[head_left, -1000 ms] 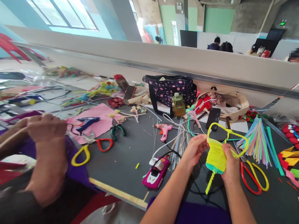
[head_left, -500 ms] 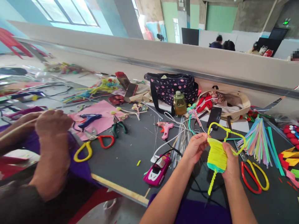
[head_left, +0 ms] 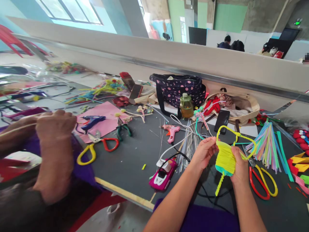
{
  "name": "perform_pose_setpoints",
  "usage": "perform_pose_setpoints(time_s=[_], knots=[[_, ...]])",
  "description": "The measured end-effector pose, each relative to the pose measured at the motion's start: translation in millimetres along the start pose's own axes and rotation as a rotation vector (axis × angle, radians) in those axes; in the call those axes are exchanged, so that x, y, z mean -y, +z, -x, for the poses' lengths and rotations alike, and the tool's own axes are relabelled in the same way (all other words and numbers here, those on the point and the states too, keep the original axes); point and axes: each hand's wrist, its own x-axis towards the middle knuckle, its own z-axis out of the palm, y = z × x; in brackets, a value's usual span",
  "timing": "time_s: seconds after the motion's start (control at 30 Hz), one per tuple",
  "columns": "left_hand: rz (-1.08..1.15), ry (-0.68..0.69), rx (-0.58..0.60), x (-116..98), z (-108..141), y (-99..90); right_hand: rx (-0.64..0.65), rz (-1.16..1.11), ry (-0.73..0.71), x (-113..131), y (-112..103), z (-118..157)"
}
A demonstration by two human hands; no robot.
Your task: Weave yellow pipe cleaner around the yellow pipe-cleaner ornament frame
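Note:
Between my hands is a yellow pipe-cleaner craft piece (head_left: 225, 158), a wrapped body with a teal lower edge, a twisted yellow tail below and two yellow loops above. My right hand (head_left: 240, 166) grips the body's right side, thumb on its front. At the upper left corner, my left hand (head_left: 206, 151) pinches the yellow pipe cleaner where a loop meets the body. Scissors (head_left: 262, 182) with red and yellow handles lie just right of my right hand. Thin wires (head_left: 193, 141) and a pink glue gun (head_left: 172, 132) lie left of my left hand.
A magenta car-shaped power strip (head_left: 164, 175) sits near the table's front edge. Behind are a dotted bag (head_left: 178, 90), a bottle (head_left: 186, 106) and a phone (head_left: 222, 121). Pastel pipe cleaners (head_left: 265, 146) fan out at right. A co-worker's hands (head_left: 55, 124) work at left.
My hands and the yellow piece have shifted slightly right, and the tail's tip has risen a little. My grip looks the same. The co-worker's fist has moved up slightly.

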Motion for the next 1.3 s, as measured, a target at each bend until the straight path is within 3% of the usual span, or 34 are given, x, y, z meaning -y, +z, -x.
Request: perform_pose_setpoints(time_s=[0.33, 0.5, 0.63, 0.83, 1.1, 1.3], knots=[[0.117, -0.091, 0.014, 2.5, -0.8, -3.8, 0.064, -0.01, 0.046, -4.7, -2.4, -1.5], [-0.071, 0.04, -0.047, 10.0, -1.3, 0.8, -0.002, -0.031, -0.009, -6.2, -3.2, -5.5], [-0.272, 0.08, -0.044, 16.2, -4.2, 0.5, 0.065, -0.017, 0.031, -4.3, -8.4, -13.0], [-0.287, 0.13, -0.156, 20.1, -13.4, -8.8, 0.051, -0.004, -0.037, -2.0, -25.5, -31.8], [-0.323, 0.165, -0.164, 20.5, -20.1, -16.8, 0.043, 0.222, -0.15, -6.2, -35.6, -41.9], [-0.386, 0.269, -0.157, 29.9, -23.3, -18.7, -0.013, 0.213, -0.203, -11.8, -39.2, -48.7]])
